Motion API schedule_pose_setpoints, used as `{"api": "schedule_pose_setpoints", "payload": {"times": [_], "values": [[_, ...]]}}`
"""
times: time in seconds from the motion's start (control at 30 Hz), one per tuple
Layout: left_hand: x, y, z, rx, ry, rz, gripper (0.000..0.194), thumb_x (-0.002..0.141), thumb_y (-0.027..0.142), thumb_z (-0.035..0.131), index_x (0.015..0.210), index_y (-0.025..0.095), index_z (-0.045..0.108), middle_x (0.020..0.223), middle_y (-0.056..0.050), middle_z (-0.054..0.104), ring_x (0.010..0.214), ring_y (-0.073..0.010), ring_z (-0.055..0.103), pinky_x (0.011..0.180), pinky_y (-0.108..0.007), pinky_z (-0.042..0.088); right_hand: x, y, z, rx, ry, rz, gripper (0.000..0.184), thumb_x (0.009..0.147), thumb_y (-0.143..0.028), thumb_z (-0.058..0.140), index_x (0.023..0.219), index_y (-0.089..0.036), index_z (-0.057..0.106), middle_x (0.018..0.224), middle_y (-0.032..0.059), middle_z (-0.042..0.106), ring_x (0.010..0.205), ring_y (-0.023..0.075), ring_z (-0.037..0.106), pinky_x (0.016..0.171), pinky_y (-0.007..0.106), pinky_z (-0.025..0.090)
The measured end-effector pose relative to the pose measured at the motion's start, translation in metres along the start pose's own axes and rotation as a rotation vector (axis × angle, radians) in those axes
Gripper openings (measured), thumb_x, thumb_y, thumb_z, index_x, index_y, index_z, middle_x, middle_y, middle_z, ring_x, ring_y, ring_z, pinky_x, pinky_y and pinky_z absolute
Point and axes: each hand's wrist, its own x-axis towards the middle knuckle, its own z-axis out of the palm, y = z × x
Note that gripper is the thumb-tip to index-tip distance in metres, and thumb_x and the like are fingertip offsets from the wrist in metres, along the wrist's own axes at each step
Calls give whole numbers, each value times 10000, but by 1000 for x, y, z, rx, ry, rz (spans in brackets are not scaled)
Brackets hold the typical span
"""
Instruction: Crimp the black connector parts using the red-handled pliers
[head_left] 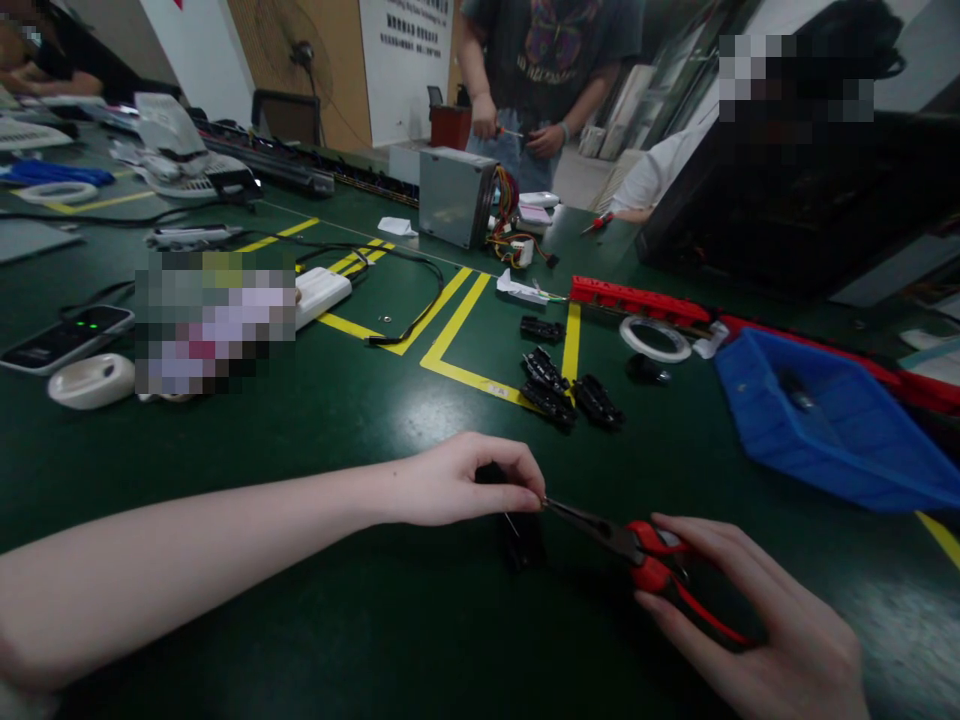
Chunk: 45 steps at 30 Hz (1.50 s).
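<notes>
My right hand (780,620) is wrapped around the red handles of needle-nose pliers (637,550), whose thin jaws point left. The jaw tips meet the fingertips of my left hand (465,480), where thumb and forefinger pinch something tiny, too small to name. Under my left hand a black plastic part (523,540) lies on the green tabletop (337,620), partly in shadow. Farther back, several similar black plastic parts (598,400) lie in a loose group by the yellow tape.
A blue bin (840,420) stands at right, near a tape roll (655,340) and a long red strip (637,297). Behind is a metal power supply (454,197) with loose wires. At left are a white adapter (322,295) and cables. A person (551,90) stands across the table holding a screwdriver.
</notes>
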Motion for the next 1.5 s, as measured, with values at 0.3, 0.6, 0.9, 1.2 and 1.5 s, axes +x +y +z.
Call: {"api": "schedule_pose_setpoints", "payload": {"times": [0.3, 0.6, 0.9, 1.2, 1.5], "values": [[0, 2, 2, -36, 23, -25, 73, 911, 197, 607, 951, 141, 632, 938, -39, 692, 893, -143, 647, 824, -276, 505, 0, -1, 1, 46, 17, 70, 386, 837, -427, 634, 1174, -244, 586, 1058, 76, 677, 870, 242, 692, 751, 374, 566], [-1, -3, 2, -93, 103, -37, 242, 851, 55, 516, 1041, 156, 625, 1039, -45, 687, 981, -155, 640, 889, -301, 493, 0, 4, 1, 12, -19, 51, 411, 816, -422, 655, 1177, -239, 582, 1024, 61, 697, 834, 234, 697, 707, 351, 560], [-4, -4, -21, 339, -46, 98, 436, 773, 74, 562, 1197, 172, 579, 1221, -80, 621, 1163, -238, 556, 1030, -399, 397, 6, 1, 1, -76, -2, -71, 365, 870, -431, 588, 1167, -221, 557, 995, 89, 692, 921, 297, 666, 956, 554, 432], [-2, -5, -24, 533, -149, 175, 313, 863, 315, 686, 1157, 230, 617, 1178, -21, 666, 1144, -224, 565, 1018, -377, 326, 11, -3, 3, -114, 2, -105, 339, 849, -450, 600, 1102, -225, 579, 975, 92, 679, 901, 301, 634, 790, 476, 429], [-2, -7, -23, 525, -133, 174, 277, 858, 325, 706, 1105, 217, 643, 1131, -9, 680, 1104, -204, 577, 971, -345, 325, 12, -3, 4, -120, 4, -109, 335, 852, -453, 596, 1087, -214, 589, 959, 93, 675, 884, 295, 628, 761, 450, 415]]}}
